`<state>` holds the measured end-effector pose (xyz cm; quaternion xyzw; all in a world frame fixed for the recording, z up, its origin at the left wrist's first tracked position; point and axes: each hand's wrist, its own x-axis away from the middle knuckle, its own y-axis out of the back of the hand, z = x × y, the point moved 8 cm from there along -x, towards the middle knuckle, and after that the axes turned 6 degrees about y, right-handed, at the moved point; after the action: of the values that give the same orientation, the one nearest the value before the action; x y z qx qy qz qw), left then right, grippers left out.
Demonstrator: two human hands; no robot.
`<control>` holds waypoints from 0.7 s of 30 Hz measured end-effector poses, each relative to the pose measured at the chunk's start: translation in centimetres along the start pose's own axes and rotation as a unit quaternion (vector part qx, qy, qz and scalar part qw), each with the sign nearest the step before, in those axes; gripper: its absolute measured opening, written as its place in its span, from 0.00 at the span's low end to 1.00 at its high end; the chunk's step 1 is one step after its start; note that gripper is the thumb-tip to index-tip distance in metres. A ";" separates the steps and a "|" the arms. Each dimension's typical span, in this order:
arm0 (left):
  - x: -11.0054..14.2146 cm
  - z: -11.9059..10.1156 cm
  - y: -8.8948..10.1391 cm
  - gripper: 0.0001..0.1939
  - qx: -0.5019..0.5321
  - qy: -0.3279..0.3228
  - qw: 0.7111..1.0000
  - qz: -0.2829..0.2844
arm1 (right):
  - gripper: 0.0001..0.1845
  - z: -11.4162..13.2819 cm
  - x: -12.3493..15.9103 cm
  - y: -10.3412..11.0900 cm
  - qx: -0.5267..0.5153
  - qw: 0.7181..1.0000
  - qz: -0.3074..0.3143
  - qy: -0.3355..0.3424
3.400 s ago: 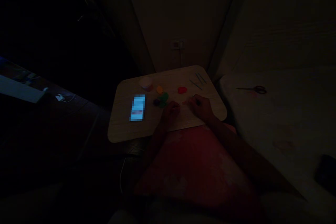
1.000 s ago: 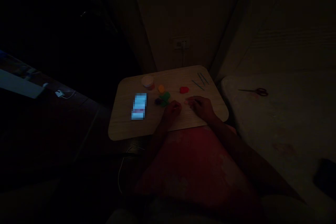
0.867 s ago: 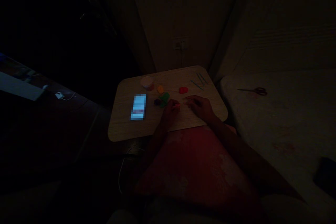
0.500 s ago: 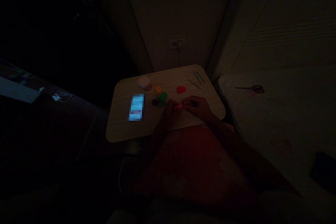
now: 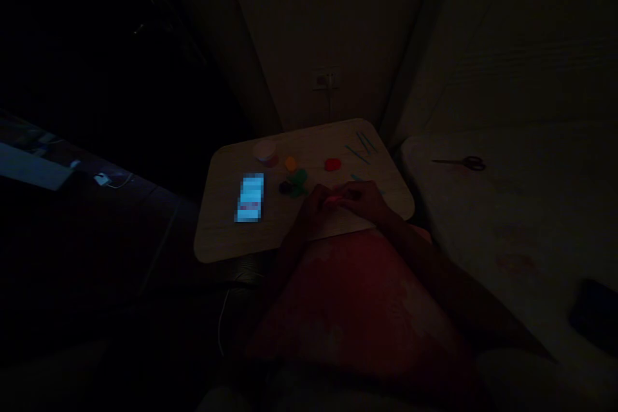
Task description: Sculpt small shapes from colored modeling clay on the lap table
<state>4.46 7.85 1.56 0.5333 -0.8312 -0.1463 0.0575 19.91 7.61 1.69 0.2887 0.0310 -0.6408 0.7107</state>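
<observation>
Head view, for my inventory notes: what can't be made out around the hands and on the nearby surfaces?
Head view:
- Anything between the left hand and right hand: hidden by the fingers and dim light.
- The rectangular glowing phone screen: its content is blurred out.
- The dark rounded object at lower right: too dark to identify.

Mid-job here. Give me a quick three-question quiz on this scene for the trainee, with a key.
1. Which lies nearest the left hand? A red clay, B green clay, C orange clay.
2. True or false: the scissors lie off the wood-grain board, to its right.
3. Fill in the blank: the lit phone lies to the ____ of the clay lumps.

Key: 1 B; 2 true; 3 left.
</observation>
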 end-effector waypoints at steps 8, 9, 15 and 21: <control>0.0 0.5 -0.3 0.09 -0.004 0.001 1.000 0.018 | 0.12 -0.1 0.0 -0.3 -0.019 1.000 0.014 -0.007; 0.0 0.4 -0.3 0.09 0.001 0.004 1.000 0.013 | 0.11 -0.3 0.1 -0.4 -0.030 0.999 0.013 -0.016; 0.0 0.3 0.1 0.09 0.028 0.019 0.999 -0.012 | 0.10 -1.0 0.3 -0.3 -0.093 0.992 -0.041 -0.070; -0.1 1.2 1.6 0.09 0.049 0.013 0.995 -0.082 | 0.10 -2.0 0.7 2.6 -0.153 0.959 -0.217 -0.100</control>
<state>2.79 8.74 0.94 0.6038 -0.7899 -0.1029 0.0299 23.15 7.93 0.67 0.0973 0.1195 -0.7926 0.5899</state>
